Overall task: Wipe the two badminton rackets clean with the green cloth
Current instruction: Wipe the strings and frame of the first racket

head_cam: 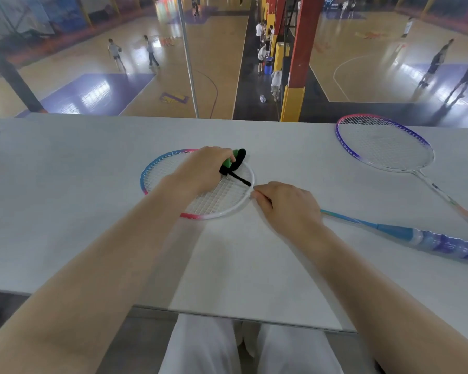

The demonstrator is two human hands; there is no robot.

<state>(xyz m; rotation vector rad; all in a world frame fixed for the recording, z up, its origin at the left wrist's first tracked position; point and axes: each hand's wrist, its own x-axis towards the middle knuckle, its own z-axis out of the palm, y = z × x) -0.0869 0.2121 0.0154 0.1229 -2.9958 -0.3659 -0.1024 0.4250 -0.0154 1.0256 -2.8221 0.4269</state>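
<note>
head view, the only one i've got: my left hand [203, 168] is curled round the green cloth [234, 161], bunched up with a black strap trailing off it, pressing it on the strings near the far rim of the near racket [173, 168]. my right hand [287, 205] has its fingertips pinching the white frame at the handle-side end of the head, pinning it flat on the white table [65, 211]. that racket's blue handle runs off to the right. the second racket [384, 143], purple frame, lies well apart at the far right, untouched by either hand.

for doing this step well, i reckon: keep the right hand's pinch firm so the head doesn't skate, and wipe along the strings rather than snagging across them. the strap looks like it could catch in the mesh, so i'd tuck it in. the frame edge needs a pass too, then flip the racket before going over to the purple one.
</note>
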